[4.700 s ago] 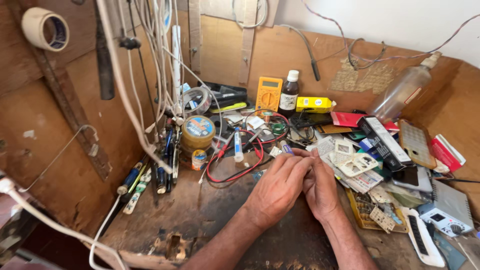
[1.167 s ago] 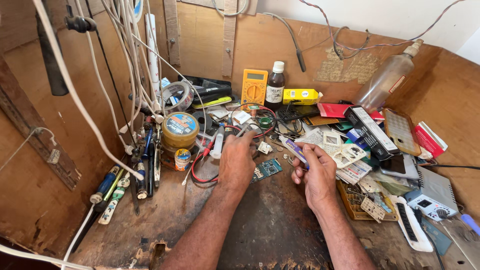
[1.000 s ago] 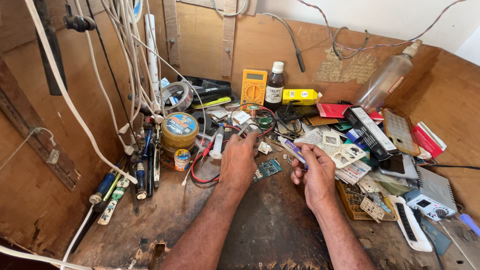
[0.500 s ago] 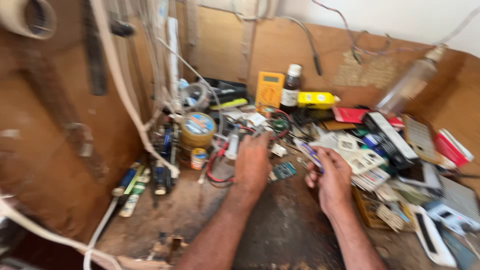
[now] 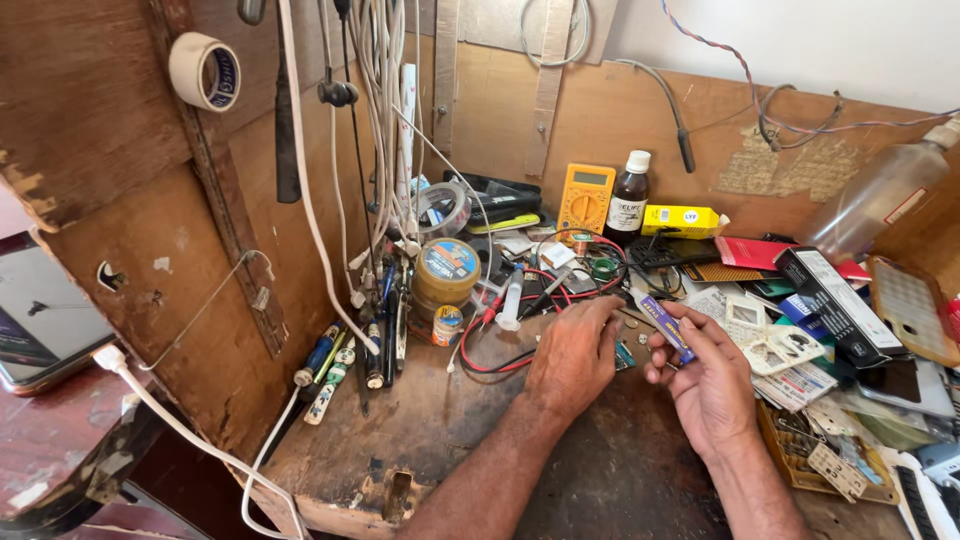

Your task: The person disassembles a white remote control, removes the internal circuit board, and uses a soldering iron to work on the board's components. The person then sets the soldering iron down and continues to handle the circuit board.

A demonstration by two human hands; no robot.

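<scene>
Meanwhile, a small blue tube (image 5: 664,325) is gripped in the right hand (image 5: 706,380), while the left hand (image 5: 577,352) is rested, fingers curled, on the desk (image 5: 420,440) beside a small green board (image 5: 625,355).

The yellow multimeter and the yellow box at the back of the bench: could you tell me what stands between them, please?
A dark brown bottle with a white cap stands between the yellow multimeter and the yellow box, as the head view shows.
</scene>
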